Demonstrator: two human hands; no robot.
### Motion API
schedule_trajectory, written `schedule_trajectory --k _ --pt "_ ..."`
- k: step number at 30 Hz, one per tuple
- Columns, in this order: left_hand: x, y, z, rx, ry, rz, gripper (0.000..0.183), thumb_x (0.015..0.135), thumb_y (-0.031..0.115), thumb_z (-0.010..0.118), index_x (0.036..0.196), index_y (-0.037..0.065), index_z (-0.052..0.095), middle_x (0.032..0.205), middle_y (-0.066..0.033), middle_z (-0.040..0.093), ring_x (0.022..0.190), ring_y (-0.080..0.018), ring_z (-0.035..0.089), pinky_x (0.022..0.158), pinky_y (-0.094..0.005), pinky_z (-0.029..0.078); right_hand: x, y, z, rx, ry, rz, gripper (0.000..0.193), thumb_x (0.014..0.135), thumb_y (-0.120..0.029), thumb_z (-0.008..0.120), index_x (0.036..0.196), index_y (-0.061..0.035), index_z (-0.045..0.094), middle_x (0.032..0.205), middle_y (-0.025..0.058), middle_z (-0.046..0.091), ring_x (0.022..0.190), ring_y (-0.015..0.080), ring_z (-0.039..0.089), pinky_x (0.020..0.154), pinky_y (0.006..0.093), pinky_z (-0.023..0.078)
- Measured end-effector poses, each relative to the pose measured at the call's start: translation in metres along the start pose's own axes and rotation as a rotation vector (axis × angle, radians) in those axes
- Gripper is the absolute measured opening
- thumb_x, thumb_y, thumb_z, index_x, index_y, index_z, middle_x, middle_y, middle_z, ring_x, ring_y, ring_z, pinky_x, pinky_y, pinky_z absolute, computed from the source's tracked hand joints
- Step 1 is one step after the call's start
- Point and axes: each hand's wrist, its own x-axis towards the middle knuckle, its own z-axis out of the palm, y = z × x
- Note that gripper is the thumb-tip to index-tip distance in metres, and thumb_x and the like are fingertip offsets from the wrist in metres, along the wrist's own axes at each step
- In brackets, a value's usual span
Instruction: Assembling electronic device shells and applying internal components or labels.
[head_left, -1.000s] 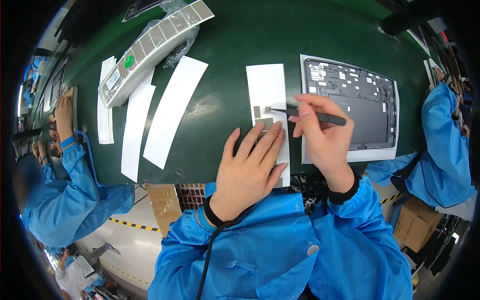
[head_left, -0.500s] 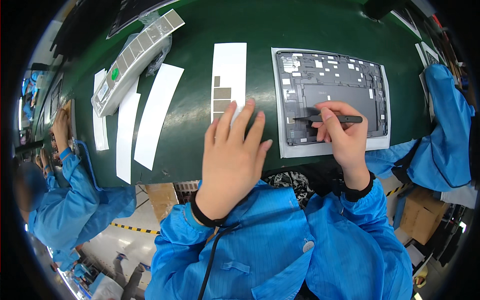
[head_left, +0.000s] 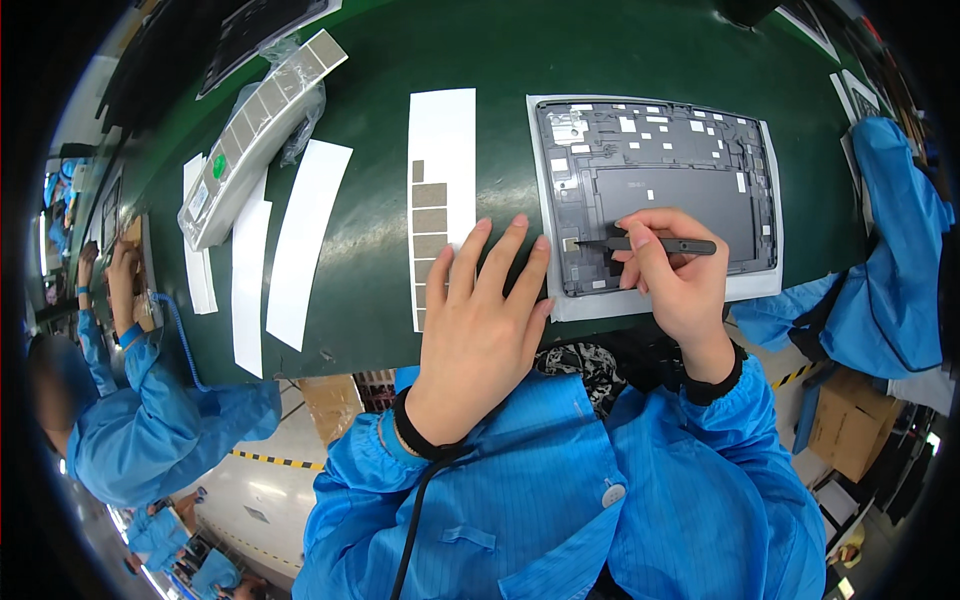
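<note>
My right hand [head_left: 672, 262] grips black tweezers [head_left: 690, 246], their tip pointing left over the tablet-shaped dark housing [head_left: 690, 185]. The tip is at or just beside a small light patch [head_left: 571, 244] near the housing's left edge; whether it touches cannot be told. Several white pieces dot the housing, which lies on a white sheet [head_left: 545, 312]. My left hand [head_left: 480, 325] is open, palm down, fingers spread. It partly covers the lower right of a white backing strip [head_left: 445, 120] that carries a column of grey-brown rectangular stickers [head_left: 430, 220].
On the left are white paper strips [head_left: 310, 245] and a long stack of sticker strips [head_left: 262, 120] with clear plastic. The green table's front edge runs before me. A co-worker in blue [head_left: 150, 420] sits at left; another blue sleeve [head_left: 895, 250] is at right.
My left hand has slid right and nearer to me, showing more of the stickers. My right hand still has the tweezers at the same patch. The whole view has shifted slightly.
</note>
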Motion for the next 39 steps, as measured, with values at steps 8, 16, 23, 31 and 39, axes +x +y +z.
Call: schedule_trajectory --k 8,16,23,31,39 --pt "0.002 0.004 0.002 -0.012 0.024 -0.001 0.052 0.084 0.022 0.069 0.132 0.007 0.057 0.141 -0.0114 0.049 0.132 -0.0338 0.043 0.108 -0.0508 0.032 0.000 -0.002 -0.001 -0.024 0.007 0.040 0.014 0.095 -0.006 0.059 0.100 0.0057 0.066 0.080 0.0060 0.066 0.061 0.0091 0.061 0.059 0.0219 0.052" --pt "0.008 0.028 0.020 0.131 0.106 0.085 0.057 0.079 0.027 0.073 0.125 -0.003 0.058 0.125 -0.0171 0.054 0.120 -0.0283 0.052 0.104 -0.0482 0.036 0.001 0.002 -0.002 -0.029 -0.010 -0.002 0.013 0.095 -0.006 0.060 0.096 0.0052 0.065 0.077 0.0052 0.065 0.061 0.0082 0.061 0.058 0.0213 0.051" --pt "0.009 0.039 0.028 0.235 0.105 0.062 0.057 0.079 0.027 0.073 0.123 -0.006 0.059 0.125 -0.0179 0.054 0.120 -0.0295 0.052 0.104 -0.0480 0.037 0.000 0.007 -0.008 0.089 0.133 -0.173 0.015 0.096 -0.007 0.056 0.087 0.0037 0.061 0.071 0.0045 0.062 0.055 0.0077 0.056 0.060 0.0235 0.053" --pt "0.010 0.037 0.026 0.157 0.151 0.004 0.056 0.081 0.026 0.071 0.125 -0.005 0.057 0.123 -0.0173 0.054 0.119 -0.0297 0.051 0.106 -0.0478 0.035 -0.008 0.002 -0.024 0.163 0.222 -0.217 0.019 0.097 -0.010 0.054 0.083 0.0021 0.057 0.069 0.0041 0.057 0.053 0.0077 0.051 0.063 0.0280 0.054" --pt "0.000 0.022 0.001 -0.003 0.076 0.000 0.066 0.081 0.028 0.072 0.137 0.003 0.050 0.135 -0.0155 0.048 0.128 -0.0327 0.045 0.108 -0.0520 0.032 -0.008 -0.006 -0.028 0.211 0.211 -0.171 0.020 0.097 -0.014 0.056 0.083 0.0005 0.058 0.069 0.0067 0.061 0.051 0.0095 0.054 0.048 0.0211 0.039"
